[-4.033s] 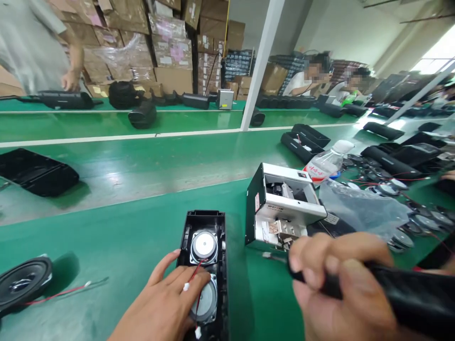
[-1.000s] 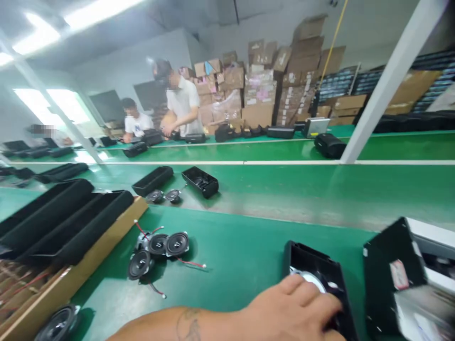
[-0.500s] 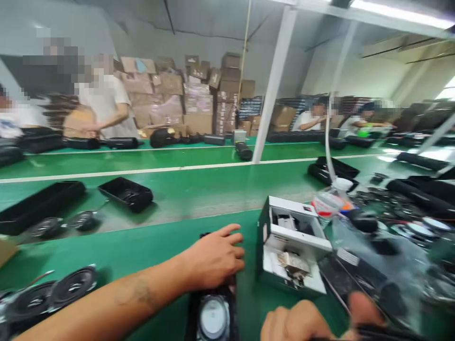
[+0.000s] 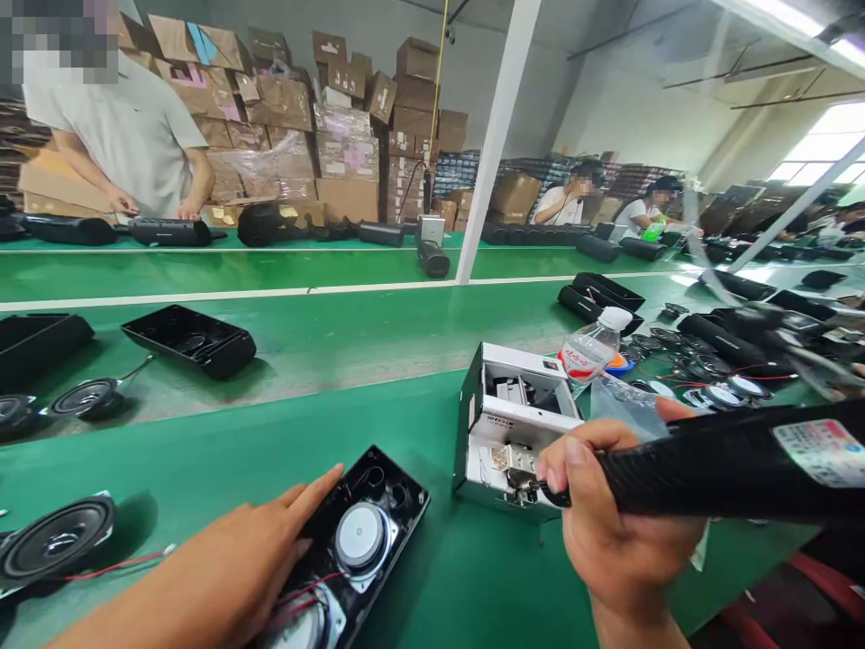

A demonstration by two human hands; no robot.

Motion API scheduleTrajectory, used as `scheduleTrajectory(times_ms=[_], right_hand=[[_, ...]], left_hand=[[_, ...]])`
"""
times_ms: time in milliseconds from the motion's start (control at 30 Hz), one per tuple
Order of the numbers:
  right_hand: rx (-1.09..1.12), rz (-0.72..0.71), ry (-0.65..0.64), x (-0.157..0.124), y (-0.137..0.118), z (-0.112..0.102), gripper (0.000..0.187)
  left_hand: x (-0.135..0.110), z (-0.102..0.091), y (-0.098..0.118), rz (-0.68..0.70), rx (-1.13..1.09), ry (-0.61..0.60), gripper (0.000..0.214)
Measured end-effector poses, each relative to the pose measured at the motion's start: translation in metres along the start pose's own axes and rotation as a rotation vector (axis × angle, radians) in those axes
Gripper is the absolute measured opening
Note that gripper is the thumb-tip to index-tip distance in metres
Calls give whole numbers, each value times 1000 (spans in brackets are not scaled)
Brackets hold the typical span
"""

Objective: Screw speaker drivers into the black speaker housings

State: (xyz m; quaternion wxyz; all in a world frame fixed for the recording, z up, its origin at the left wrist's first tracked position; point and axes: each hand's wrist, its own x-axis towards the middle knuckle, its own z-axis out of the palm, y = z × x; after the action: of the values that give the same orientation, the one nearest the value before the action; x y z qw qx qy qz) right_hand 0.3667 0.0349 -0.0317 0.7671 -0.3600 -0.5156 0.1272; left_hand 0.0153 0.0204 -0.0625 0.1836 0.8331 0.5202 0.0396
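Bare human left hand [image 4: 260, 541], uncovered left forearm [image 4: 149, 606]; bare human right hand [image 4: 618, 545], uncovered right wrist [image 4: 636, 624]. Finer markings: unclear.

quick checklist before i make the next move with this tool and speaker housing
1. Left hand against the speaker housing: ok, along its left edge.
2. Right hand around the black tool: ok, gripped.
3. Far speaker inside the housing: ok, back facing up.
4. Near speaker fully seated: cannot tell, the picture cuts it off.
5. Red wires off the near speaker: not ok, they run over it.
6. Anything on the tool's tip: cannot tell, too small.
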Motion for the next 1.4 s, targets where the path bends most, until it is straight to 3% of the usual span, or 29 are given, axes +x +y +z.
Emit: scheduleTrajectory(times_ms=[67,133,233,333,433,500,567,767,867,1033,1233,1400], right_hand=[[0,64,-6,-4,-2,1,63],[-13,165,-41,-10,-8,2,56],[20,323,-75,-24,-22,5,49],[107,381,-37,-33,-38,11,63],[171,349,-35,-33,-47,20,73],[207,337,-62,-33,-49,29,72],[234,337,-60,-34,-49,41,69],[194,263,-75,-42,-38,76,70],[193,219,-140,-50,-28,77,72],[148,261,-175,-65,-13,73,71],[143,237,-160,-73,-2,80,68],[137,283,-140,-72,-7,77,73]], left_hand=[[-9,20,11,-6,-128,-2,88],[-12,37,27,1,-177,29,93],[-7,47,46,2,-124,199,74],[0,38,53,163,-63,346,59],[4,21,50,400,-145,228,51],[5,13,46,458,-215,104,30],[6,10,44,424,-251,48,7],[14,22,43,313,-294,103,25],[16,32,40,309,-294,146,32],[17,43,38,297,-357,240,19],[16,43,38,294,-363,239,19],[13,40,38,273,-366,227,20]])
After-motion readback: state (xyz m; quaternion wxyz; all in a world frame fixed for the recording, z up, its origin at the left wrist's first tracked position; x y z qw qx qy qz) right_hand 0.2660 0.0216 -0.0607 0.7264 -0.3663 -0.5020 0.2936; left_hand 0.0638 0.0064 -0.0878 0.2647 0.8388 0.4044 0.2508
